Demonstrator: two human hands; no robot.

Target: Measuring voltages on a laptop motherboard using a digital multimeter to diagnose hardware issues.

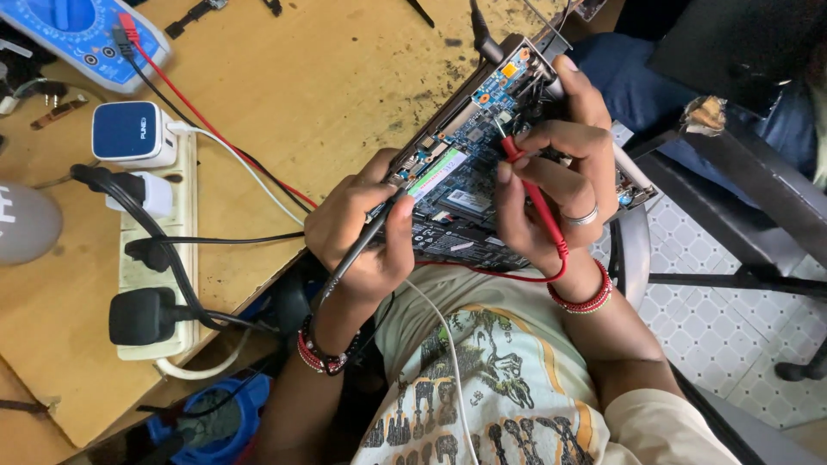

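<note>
Right hand [551, 185], ring on one finger, pinches a red probe [538, 202] between thumb and fingertips, tip pressed down onto the circuit board [469, 168] near its upper end. Left hand [362, 232] is closed around a black probe [366, 237], thumb on top, tip touching the board's left edge. The board sits inside an opened laptop [508, 155], bottom cover off, propped w/ its near edge over the person's lap and its far end against the wooden table [319, 86]. Both wrists wear red bead bracelets [586, 297]. A red wire [508, 274] loops from the red probe under the right wrist. On the table, upper left corner, a blue and white meter [82, 30] w/ red and black leads running toward the laptop. Left of the hands, a white power strip [155, 258] holds several plugs and a blue and white charger [133, 133]. A dark chair [741, 181] stands at right on a tiled floor.
</note>
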